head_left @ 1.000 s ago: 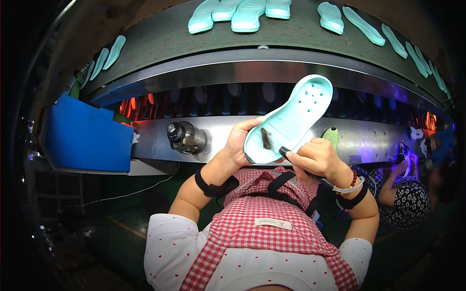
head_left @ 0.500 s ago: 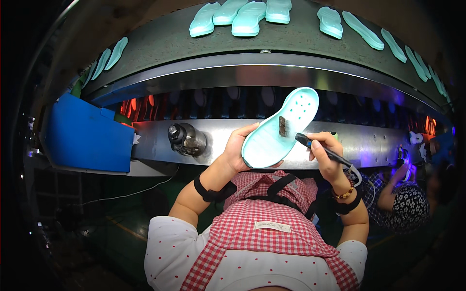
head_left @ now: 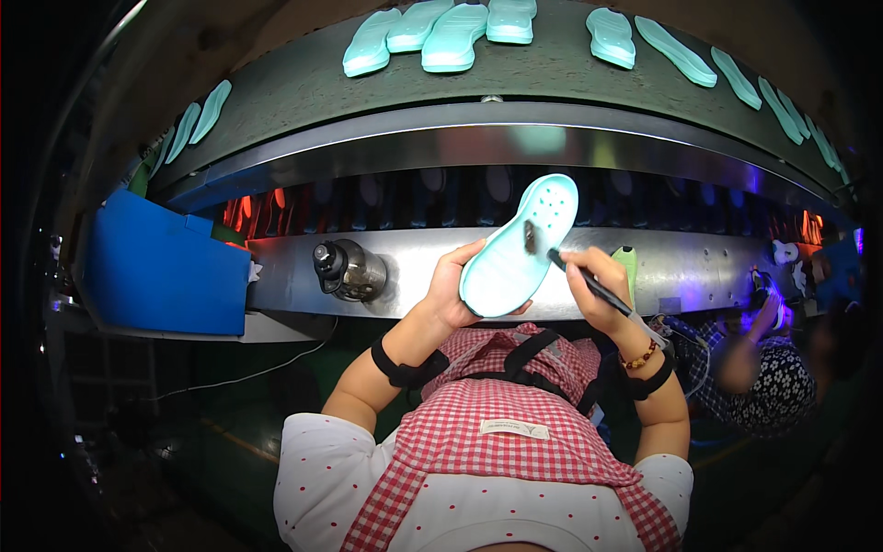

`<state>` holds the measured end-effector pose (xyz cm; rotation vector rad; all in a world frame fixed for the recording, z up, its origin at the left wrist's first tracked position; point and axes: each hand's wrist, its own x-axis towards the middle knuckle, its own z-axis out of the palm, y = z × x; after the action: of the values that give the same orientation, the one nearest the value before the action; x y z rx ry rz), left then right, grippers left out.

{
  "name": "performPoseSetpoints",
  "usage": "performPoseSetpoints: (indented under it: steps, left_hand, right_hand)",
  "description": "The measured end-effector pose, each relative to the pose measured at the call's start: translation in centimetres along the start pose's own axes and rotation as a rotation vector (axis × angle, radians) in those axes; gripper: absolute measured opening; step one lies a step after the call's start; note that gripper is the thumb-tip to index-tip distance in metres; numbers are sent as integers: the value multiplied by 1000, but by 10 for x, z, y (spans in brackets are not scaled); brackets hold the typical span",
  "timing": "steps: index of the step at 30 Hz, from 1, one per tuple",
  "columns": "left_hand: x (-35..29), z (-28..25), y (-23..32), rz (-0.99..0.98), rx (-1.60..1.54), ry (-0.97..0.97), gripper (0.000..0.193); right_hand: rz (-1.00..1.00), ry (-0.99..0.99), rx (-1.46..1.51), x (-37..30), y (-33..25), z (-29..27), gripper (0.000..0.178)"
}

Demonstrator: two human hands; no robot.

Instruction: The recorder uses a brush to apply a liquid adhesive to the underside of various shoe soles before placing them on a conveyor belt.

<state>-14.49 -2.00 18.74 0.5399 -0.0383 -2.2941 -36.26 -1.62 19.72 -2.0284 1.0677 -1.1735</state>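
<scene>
My left hand (head_left: 452, 287) grips the heel end of a mint-green shoe sole (head_left: 504, 271), held tilted above the metal ledge. Its toe end points away and to the right, and several small holes pierce that end. In my right hand (head_left: 598, 287) is a black-handled brush (head_left: 602, 293), pinched between closed fingers, with a pale cord or tube at its rear end. The brush's dark bristles lie against the upper face of the sole, just below the holes. Beside my right hand, a light green sole-shaped piece (head_left: 626, 270) is partly hidden.
A dark pump-top bottle (head_left: 354, 270) stands left on the metal ledge (head_left: 685, 267). Farther off, several mint soles (head_left: 455, 39) lie on a grey belt (head_left: 294, 97) behind a metal rail. A blue housing (head_left: 166, 267) is at left. Another person (head_left: 768, 386) works at right.
My right hand and the brush have moved left, and the bristles have shifted slightly over the sole. The held sole has shifted slightly left. More of the light green piece shows.
</scene>
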Motion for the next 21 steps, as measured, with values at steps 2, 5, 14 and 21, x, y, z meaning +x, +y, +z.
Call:
performPoseSetpoints:
  steps: [2, 5, 14, 21]
  left_hand:
    - [0, 1, -3, 12, -2, 28, 46]
    - [1, -3, -11, 90, 123, 39, 46]
    - [14, -30, -6, 211, 215, 103, 43]
    - [-39, -12, 28, 293, 433, -32, 49]
  right_hand:
    - [-85, 170, -138, 10, 16, 4, 12]
    - [77, 191, -66, 22, 27, 8, 19]
    - [134, 61, 42, 8, 17, 47, 22]
    - [225, -231, 769, -3, -30, -12, 26]
